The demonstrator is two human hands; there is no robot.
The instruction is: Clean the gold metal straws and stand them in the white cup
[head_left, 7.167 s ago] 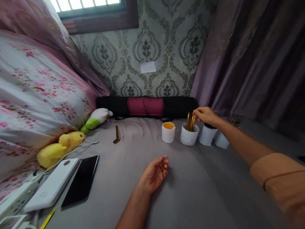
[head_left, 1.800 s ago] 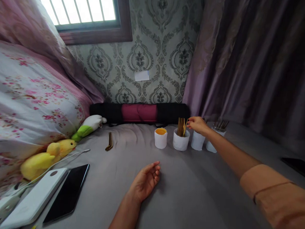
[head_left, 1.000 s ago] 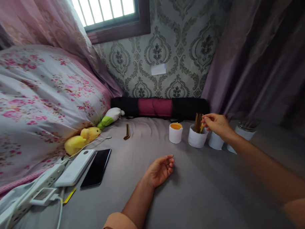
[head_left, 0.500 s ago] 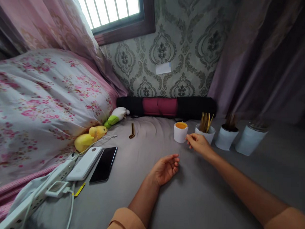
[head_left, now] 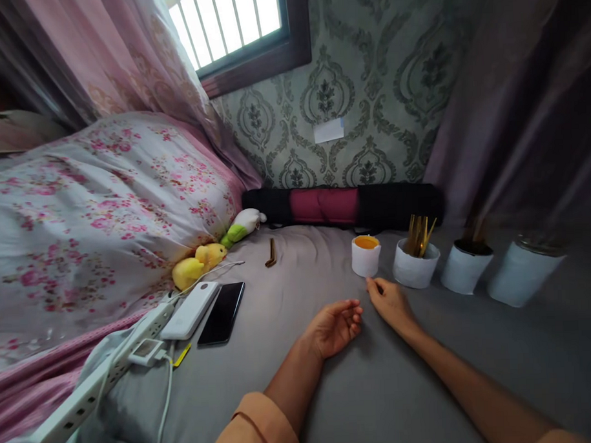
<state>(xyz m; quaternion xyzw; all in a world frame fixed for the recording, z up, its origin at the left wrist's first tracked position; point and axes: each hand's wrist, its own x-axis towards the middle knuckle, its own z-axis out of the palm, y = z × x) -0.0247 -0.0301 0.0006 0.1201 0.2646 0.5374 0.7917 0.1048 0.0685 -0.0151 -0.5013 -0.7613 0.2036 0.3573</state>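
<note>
My left hand point(head_left: 337, 328) rests palm up over the grey sheet, its fingers loosely curled and apart with nothing in them. To its right, my right hand point(head_left: 391, 303) has thumb and fingers drawn together; I see no object in it. Its fingertips are just in front of a small white paper-wrapped cup point(head_left: 365, 263) with an orange inside, apart from it. Right of that cup stands a wider white cup point(head_left: 416, 269) holding upright gold strips point(head_left: 417, 236). A taller white cup point(head_left: 466, 270) and the tallest one point(head_left: 523, 275) follow, their dark contents blurred.
Bent gold pieces point(head_left: 270, 255) lie on the sheet. At left are a black phone point(head_left: 222, 313), a white power bank point(head_left: 191, 310), a power strip point(head_left: 107, 377) with cables, and yellow plush toys point(head_left: 197, 265). A black and maroon roll point(head_left: 324, 205) lies against the wall.
My right hand has drawn back from beside the orange-lined cup, uncovering the cup with gold strips. My left hand keeps its pose. The whole view has shifted slightly.
</note>
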